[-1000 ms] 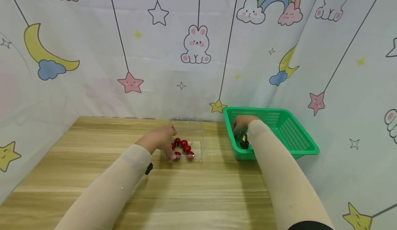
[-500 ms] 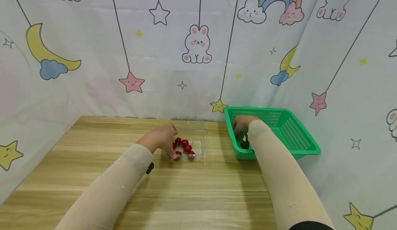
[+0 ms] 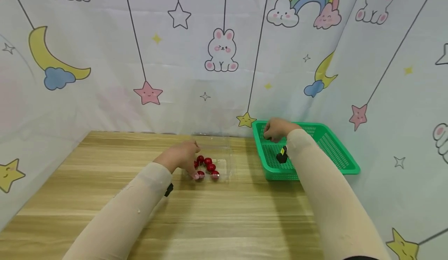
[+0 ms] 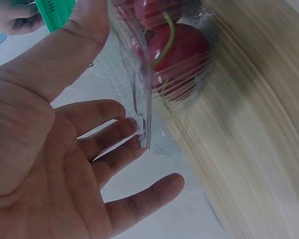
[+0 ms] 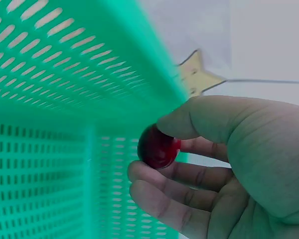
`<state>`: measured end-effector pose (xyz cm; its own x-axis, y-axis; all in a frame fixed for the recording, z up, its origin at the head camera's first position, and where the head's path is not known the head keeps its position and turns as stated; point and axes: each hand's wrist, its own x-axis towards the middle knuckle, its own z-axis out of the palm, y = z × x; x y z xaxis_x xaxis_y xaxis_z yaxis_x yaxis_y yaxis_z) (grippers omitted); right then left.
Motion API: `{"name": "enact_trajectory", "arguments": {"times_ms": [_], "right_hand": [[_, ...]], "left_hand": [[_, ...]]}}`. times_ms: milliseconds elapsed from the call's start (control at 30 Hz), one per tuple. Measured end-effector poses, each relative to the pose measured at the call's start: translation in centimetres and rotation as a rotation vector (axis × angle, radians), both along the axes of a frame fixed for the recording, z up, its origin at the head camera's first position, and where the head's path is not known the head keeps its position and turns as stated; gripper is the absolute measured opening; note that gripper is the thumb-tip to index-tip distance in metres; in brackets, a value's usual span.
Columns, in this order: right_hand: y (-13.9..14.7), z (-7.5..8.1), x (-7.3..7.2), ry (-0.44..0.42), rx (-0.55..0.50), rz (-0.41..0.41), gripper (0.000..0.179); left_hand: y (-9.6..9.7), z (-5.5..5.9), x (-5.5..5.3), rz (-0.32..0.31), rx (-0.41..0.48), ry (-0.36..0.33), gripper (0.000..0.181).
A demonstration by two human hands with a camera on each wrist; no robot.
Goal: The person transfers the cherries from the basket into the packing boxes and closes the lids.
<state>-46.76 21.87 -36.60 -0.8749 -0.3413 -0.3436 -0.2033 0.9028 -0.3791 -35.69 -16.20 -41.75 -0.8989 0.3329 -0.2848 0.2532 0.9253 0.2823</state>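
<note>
A clear plastic box (image 3: pixel 229 170) with its lid up stands on the table, with several red cherries (image 3: pixel 211 167) inside. My left hand (image 3: pixel 180 157) holds the box by its left side. In the left wrist view, thumb and fingers lie about the box's clear wall (image 4: pixel 139 99), with green-stemmed cherries (image 4: pixel 182 47) behind it. At the left end of the green basket (image 3: pixel 341 172), my right hand (image 3: pixel 278 129) is raised near the rim. The right wrist view shows it pinching one dark red cherry (image 5: pixel 159 147) between thumb and fingers.
A wooden table (image 3: pixel 224 221) carries the box and the basket, which stands at its right edge. Behind and to the right hangs a white printed curtain (image 3: pixel 189 57). The basket's slotted wall (image 5: pixel 40 184) is close to the right hand.
My right hand has risen from low in the basket toward its back left rim, with a cherry in its fingers. The left hand stays at the box.
</note>
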Motion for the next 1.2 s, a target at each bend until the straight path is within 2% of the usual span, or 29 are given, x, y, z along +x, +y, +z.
{"name": "enact_trajectory", "arguments": {"times_ms": [233,333,467,567,733,867,1200], "right_hand": [[-2.4,2.5,2.0,0.116,-0.029,-0.007,0.029],[-4.0,3.0,2.8,0.173,-0.005,0.055,0.029],[-6.5,2.5,3.7,0.24,0.021,0.148,0.035],[-8.4,1.9,4.5,0.231,0.011,0.2,0.035],[-11.4,0.5,6.0,0.193,-0.01,0.284,0.015],[-13.6,-1.2,6.7,0.188,0.029,0.332,0.012],[-16.4,-5.7,7.2,0.221,0.095,0.325,0.01]], "left_hand": [[0.0,0.0,0.0,-0.002,-0.006,0.001,0.112],[0.0,0.0,0.0,0.003,-0.005,-0.003,0.113],[-0.1,0.0,0.0,0.006,-0.005,-0.007,0.113],[0.0,0.0,-0.1,0.003,-0.009,-0.006,0.113],[0.0,-0.2,-0.3,0.006,-0.012,-0.011,0.113],[0.0,-0.2,-0.2,0.003,-0.002,-0.007,0.111],[-0.3,0.2,0.1,-0.028,-0.001,-0.017,0.112]]}}
